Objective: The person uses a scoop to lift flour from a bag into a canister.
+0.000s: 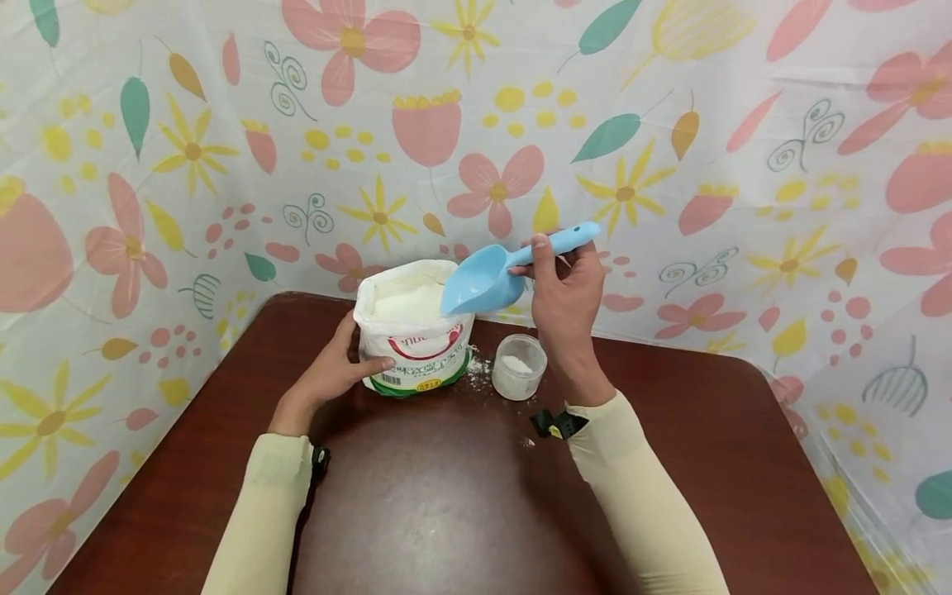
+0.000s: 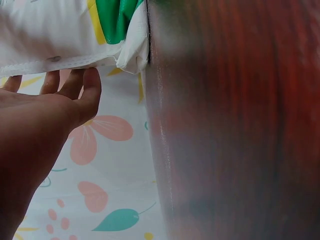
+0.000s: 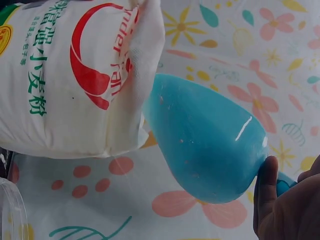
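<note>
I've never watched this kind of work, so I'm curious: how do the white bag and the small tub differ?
The bag is opaque, with red and green printing; the tub is see-through.
The bag is clearly larger than the tub.
The left hand holds the bag, while the tub stands ungripped.
Both are open at the top and contain pale powder.
</note>
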Available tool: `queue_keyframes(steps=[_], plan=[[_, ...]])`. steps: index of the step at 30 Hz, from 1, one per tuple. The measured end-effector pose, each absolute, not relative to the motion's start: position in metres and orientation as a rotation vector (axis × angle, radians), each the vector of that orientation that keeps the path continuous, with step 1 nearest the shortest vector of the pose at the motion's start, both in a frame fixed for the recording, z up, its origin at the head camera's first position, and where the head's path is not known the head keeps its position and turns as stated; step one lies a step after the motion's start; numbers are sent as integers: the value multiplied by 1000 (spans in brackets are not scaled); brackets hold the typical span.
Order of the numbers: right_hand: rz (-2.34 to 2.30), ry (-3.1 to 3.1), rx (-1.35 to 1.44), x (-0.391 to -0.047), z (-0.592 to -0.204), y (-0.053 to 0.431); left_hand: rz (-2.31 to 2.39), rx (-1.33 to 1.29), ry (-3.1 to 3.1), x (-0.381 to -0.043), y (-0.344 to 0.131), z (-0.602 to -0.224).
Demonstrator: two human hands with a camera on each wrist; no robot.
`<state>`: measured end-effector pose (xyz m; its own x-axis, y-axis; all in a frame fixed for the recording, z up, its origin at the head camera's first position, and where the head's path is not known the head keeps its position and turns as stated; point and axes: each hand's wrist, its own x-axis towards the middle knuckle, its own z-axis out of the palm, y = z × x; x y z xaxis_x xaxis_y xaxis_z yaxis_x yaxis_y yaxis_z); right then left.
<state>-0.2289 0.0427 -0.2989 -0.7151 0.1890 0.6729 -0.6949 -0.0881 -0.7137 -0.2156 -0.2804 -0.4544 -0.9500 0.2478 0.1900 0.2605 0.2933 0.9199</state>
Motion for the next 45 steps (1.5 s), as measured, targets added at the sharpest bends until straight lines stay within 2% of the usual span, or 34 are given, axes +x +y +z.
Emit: queue_keyframes(steps=[16,33,45], plan=[[1685,-1777,723,-237,-297,22,-1791,-558,-2455,-218,-278,-456],[1549,-1866,770,-229,-295,5,-1777,-492,-2526,-214,-281,-457],[1444,-1923,766,-232,-295,0,-1787,-578,-2459,-219,-280,-456]])
